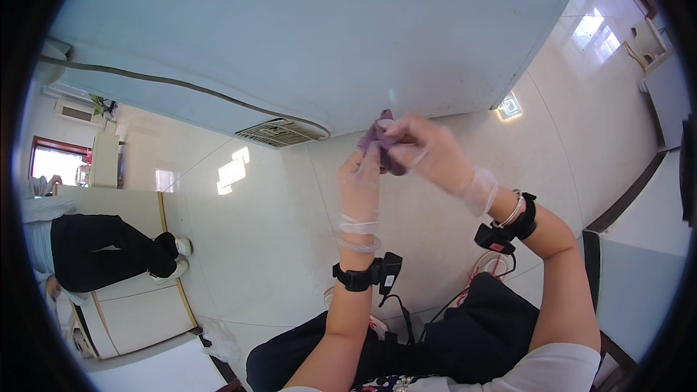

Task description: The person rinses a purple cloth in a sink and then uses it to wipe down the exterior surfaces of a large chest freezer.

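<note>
Both of my hands wear clear disposable plastic gloves and meet at a small purple object (395,164). It has a narrow upper end and a rounded lower end. Blur and my fingers hide too much to tell whether it is cloth or something else. My left hand (360,182) grips it from below, thumb laid across its front. From the right, my right hand (430,147) pinches its upper part and is blurred by motion. Just beyond the object, a large pale-blue appliance panel (326,38) rises close to my fingers.
A grey cord (190,85) runs along the panel to a vent grille (280,132). Glossy floor tiles (272,228) lie beneath my hands. At left, another person (98,250) is beside pale cabinets (147,318). A clear plastic bag (220,343) lies lower left. Pale furniture (642,261) borders my right side.
</note>
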`<state>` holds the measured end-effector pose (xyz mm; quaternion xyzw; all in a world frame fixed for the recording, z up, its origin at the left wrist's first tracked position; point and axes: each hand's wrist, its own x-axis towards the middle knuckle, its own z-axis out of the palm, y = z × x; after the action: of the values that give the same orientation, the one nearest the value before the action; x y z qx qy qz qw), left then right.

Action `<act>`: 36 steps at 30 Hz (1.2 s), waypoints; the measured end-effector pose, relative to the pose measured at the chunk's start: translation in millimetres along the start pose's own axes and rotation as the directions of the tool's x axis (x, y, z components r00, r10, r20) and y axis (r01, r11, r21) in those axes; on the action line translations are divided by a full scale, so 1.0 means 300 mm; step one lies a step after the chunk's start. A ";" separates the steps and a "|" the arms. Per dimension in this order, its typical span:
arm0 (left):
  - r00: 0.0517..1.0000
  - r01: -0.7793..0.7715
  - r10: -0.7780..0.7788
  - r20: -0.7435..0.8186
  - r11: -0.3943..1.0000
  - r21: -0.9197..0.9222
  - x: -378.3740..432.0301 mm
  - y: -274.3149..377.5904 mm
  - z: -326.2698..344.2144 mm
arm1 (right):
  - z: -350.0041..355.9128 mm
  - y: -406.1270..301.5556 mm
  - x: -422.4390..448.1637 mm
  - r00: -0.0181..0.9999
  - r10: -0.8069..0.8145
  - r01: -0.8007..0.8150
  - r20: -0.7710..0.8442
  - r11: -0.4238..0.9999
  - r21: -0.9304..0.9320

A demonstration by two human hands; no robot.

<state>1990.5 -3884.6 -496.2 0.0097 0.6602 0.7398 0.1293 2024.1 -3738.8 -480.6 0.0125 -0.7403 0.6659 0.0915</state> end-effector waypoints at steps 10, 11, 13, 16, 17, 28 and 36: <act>1.000 -0.026 0.025 -0.007 0.984 -0.177 0.002 0.020 -0.029 | 0.057 -0.057 -0.080 0.933 -0.100 0.279 0.347 0.809 -0.517; 0.999 -0.027 0.021 -0.034 0.984 -0.179 0.006 0.010 -0.035 | 0.034 -0.033 -0.069 0.933 -0.060 0.226 0.355 0.866 -0.447; 0.997 -0.070 0.068 -0.022 0.989 -0.128 0.007 0.014 -0.031 | -0.015 -0.026 -0.038 0.965 0.034 0.071 0.259 0.920 -0.385; 0.992 -0.127 0.128 0.005 0.990 -0.058 -0.001 0.038 -0.033 | -0.075 -0.055 0.007 0.997 -0.032 0.000 -0.070 0.908 -0.420; 0.989 -0.144 0.145 0.017 0.989 -0.036 -0.006 0.048 -0.031 | -0.082 -0.030 0.022 0.964 -0.207 0.106 -0.165 0.873 -0.477; 0.917 -0.373 0.306 0.255 0.884 0.281 -0.065 0.171 0.035 | -0.154 -0.052 0.038 1.000 0.023 -0.024 -0.015 0.998 -0.058; 0.770 -0.545 0.311 0.556 0.775 0.320 -0.074 0.133 0.054 | -0.125 -0.036 0.045 0.960 -0.250 0.212 -0.126 0.944 -0.253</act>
<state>2007.7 -3877.1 -451.6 0.3756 0.7437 0.5434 0.1024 2016.9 -3701.6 -464.2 0.0361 -0.7984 0.5562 0.2278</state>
